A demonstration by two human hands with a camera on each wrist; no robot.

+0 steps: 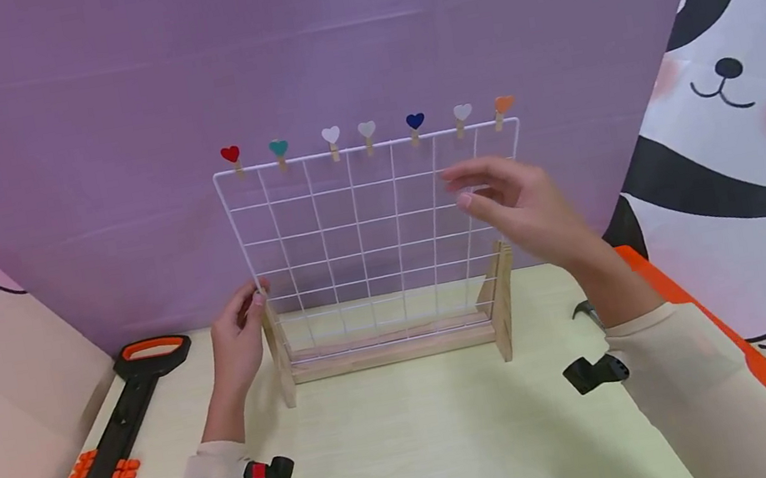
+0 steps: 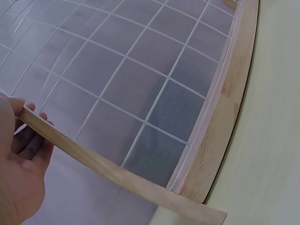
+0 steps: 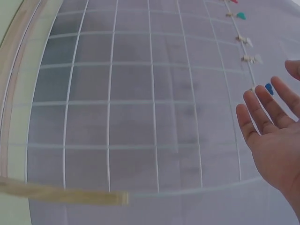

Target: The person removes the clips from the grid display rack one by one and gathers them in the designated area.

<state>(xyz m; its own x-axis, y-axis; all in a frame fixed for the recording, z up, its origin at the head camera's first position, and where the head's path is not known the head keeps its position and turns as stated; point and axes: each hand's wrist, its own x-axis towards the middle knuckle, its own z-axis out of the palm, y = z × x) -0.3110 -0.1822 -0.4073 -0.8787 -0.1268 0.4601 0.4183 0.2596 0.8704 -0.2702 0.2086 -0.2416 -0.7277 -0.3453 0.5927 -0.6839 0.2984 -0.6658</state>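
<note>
A white wire grid (image 1: 358, 222) stands upright in a wooden stand (image 1: 394, 352). Along its top wire sit several small clothespins with hearts, among them a red heart (image 1: 230, 154), a teal heart (image 1: 279, 148), a dark blue heart (image 1: 415, 121) and an orange heart (image 1: 503, 104). My left hand (image 1: 238, 335) grips the top of the stand's left upright (image 2: 117, 173), fingers behind it and thumb in front. My right hand (image 1: 516, 204) hovers in front of the grid's right part, fingers loosely bent and holding nothing; the right wrist view shows its fingers (image 3: 267, 105) spread apart.
At the left of the table (image 1: 417, 445) lies a black and orange saw-like tool (image 1: 125, 426) with orange clips on both sides. By the right forearm are a long orange object (image 1: 717, 327) and a partly hidden hammer head (image 1: 583, 310). A purple backdrop (image 1: 107, 133) hangs behind.
</note>
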